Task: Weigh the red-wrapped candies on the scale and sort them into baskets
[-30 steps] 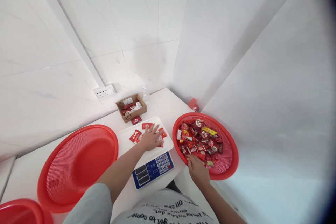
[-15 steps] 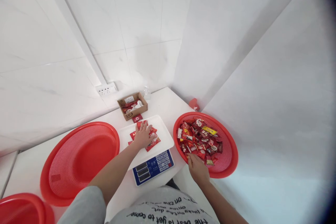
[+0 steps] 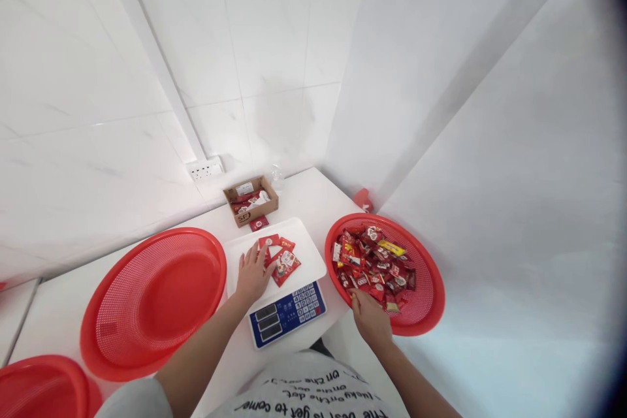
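My left hand (image 3: 253, 273) lies flat with fingers spread on the white pan (image 3: 311, 255) of a weighing scale, touching a small heap of red packets (image 3: 281, 260). The scale's blue keypad front (image 3: 289, 312) faces me. My right hand (image 3: 369, 317) rests at the near rim of the red mesh basket (image 3: 425, 305) on the right, which holds several red snack packets (image 3: 375, 262); its fingers are curled and I cannot make out anything in them.
A large red mesh basket (image 3: 151, 297) sits left of the scale, and part of another (image 3: 42, 388) shows at the bottom left. A small cardboard box (image 3: 251, 199) with packets stands by the tiled wall near a socket (image 3: 204, 170). A red item (image 3: 362, 199) lies in the corner.
My left hand slid from the right part of the scale pan to its left edge, sweeping the red packets together. My right hand stayed at the basket rim.
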The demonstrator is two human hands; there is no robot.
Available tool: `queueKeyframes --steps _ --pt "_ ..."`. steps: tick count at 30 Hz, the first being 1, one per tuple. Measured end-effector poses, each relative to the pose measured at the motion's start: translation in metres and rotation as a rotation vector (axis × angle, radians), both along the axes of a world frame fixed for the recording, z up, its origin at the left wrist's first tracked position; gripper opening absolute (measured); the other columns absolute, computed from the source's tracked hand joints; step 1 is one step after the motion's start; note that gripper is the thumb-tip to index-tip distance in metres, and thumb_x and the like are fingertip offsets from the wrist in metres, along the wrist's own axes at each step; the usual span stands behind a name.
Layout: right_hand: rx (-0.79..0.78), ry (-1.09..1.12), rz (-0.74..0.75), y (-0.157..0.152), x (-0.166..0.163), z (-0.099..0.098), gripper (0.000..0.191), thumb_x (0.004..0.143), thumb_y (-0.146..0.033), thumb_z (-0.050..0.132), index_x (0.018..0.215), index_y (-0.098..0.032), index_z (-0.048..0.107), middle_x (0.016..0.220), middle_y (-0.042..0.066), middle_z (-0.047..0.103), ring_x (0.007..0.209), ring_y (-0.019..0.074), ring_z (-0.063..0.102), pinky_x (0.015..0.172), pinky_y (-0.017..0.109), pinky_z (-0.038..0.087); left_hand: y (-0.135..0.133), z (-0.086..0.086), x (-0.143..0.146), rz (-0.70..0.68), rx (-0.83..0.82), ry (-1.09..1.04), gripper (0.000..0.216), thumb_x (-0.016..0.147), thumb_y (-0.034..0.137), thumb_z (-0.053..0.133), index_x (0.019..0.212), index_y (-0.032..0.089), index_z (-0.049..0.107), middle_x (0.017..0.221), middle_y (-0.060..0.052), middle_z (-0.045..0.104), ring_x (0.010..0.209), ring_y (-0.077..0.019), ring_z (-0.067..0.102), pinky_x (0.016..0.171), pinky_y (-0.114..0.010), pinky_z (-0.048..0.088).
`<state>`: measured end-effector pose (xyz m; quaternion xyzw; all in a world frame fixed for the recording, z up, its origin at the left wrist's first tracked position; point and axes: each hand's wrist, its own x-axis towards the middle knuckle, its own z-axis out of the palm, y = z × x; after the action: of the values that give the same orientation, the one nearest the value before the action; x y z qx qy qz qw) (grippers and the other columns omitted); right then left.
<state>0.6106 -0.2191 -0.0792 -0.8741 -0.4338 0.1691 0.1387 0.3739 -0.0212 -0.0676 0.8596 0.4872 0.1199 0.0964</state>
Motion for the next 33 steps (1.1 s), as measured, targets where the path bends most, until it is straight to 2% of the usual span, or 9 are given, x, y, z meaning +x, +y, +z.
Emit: queueKeyframes --steps 4,8,12,16,21,23,26,30,33 --pt "-0.015 0.001 0.007 0.0 0.0 0.0 0.041 0.088 -0.029 0.026 0.112 -0.019 0.057 0.114 0.008 0.063 0.102 0.0184 0.058 0.082 0.028 0.043 -0.019 -0.006 -0.031 0.053 0.031 -0.047 0.046 0.087 0.044 0.037 0.126 0.019 0.044 0.136 -0.014 0.041 0.126 -0.0283 0.035 0.101 -0.05 0.028" --pt "0.024 -0.009 0.016 0.001 -0.001 0.001 0.041 0.088 -0.03 0.026 0.109 -0.019 0.059 0.112 0.008 0.065 0.099 0.0178 0.06 0.081 0.027 0.044 -0.033 -0.007 -0.045 0.082 0.007 -0.1 0.033 0.084 0.039 0.044 0.109 0.019 0.053 0.11 -0.011 0.056 0.102 -0.0262 0.053 0.089 -0.043 0.041" --pt "-0.016 0.013 0.007 0.001 0.0 0.003 0.043 0.088 -0.031 0.024 0.112 -0.018 0.058 0.113 0.008 0.064 0.1 0.0194 0.06 0.08 0.028 0.044 -0.038 -0.003 -0.037 0.064 -0.126 -0.22 0.023 0.083 0.028 0.044 0.103 0.02 0.053 0.104 -0.007 0.054 0.095 -0.0215 0.055 0.083 -0.037 0.047" --pt "-0.04 0.019 -0.011 0.001 0.001 0.003 0.042 0.087 -0.033 0.025 0.112 -0.021 0.057 0.112 0.006 0.065 0.097 0.0193 0.062 0.076 0.028 0.045 -0.039 -0.004 -0.02 0.083 -0.243 -0.364 0.025 0.083 0.031 0.045 0.105 0.02 0.051 0.108 -0.008 0.051 0.093 -0.0197 0.057 0.082 -0.035 0.049" --pt "-0.024 0.019 -0.002 0.0 0.0 0.005 0.04 0.087 -0.032 0.025 0.11 -0.023 0.057 0.113 0.005 0.064 0.099 0.0182 0.061 0.076 0.028 0.044 -0.036 -0.009 -0.006 0.055 -0.197 -0.36 0.032 0.084 0.032 0.045 0.113 0.02 0.05 0.118 -0.01 0.051 0.105 -0.0216 0.054 0.088 -0.036 0.047" --pt "-0.028 0.027 -0.007 0.001 -0.001 0.006 0.04 0.087 -0.032 0.025 0.111 -0.024 0.057 0.113 0.005 0.064 0.099 0.0181 0.06 0.077 0.028 0.044 -0.028 -0.005 -0.003 -0.016 -0.1 -0.278 0.039 0.083 0.034 0.047 0.119 0.02 0.048 0.128 -0.011 0.046 0.117 -0.0244 0.046 0.095 -0.039 0.042" --pt "-0.015 0.032 0.002 0.0 0.0 0.004 0.041 0.088 -0.032 0.024 0.112 -0.023 0.056 0.114 0.006 0.064 0.1 0.018 0.06 0.079 0.028 0.044 -0.006 0.006 0.005 -0.214 0.003 -0.129 0.055 0.079 0.044 0.053 0.13 0.025 0.041 0.141 -0.009 0.035 0.129 -0.029 0.031 0.103 -0.046 0.03" --pt "-0.018 0.03 -0.003 0.0 0.0 0.001 0.042 0.088 -0.033 0.024 0.112 -0.023 0.056 0.113 0.005 0.064 0.1 0.0176 0.06 0.078 0.027 0.045 0.028 0.02 0.018 -0.571 -0.021 0.037 0.063 0.076 0.055 0.052 0.133 0.034 0.039 0.146 -0.004 0.029 0.134 -0.0311 0.019 0.107 -0.052 0.013" --pt "-0.013 0.033 -0.011 0.0 0.0 0.002 0.041 0.087 -0.033 0.025 0.11 -0.023 0.057 0.111 0.005 0.065 0.098 0.0174 0.061 0.077 0.027 0.045 0.041 0.019 0.026 -0.693 -0.071 0.118 0.059 0.076 0.058 0.05 0.13 0.036 0.042 0.144 -0.003 0.033 0.135 -0.0319 0.017 0.105 -0.057 0.007"
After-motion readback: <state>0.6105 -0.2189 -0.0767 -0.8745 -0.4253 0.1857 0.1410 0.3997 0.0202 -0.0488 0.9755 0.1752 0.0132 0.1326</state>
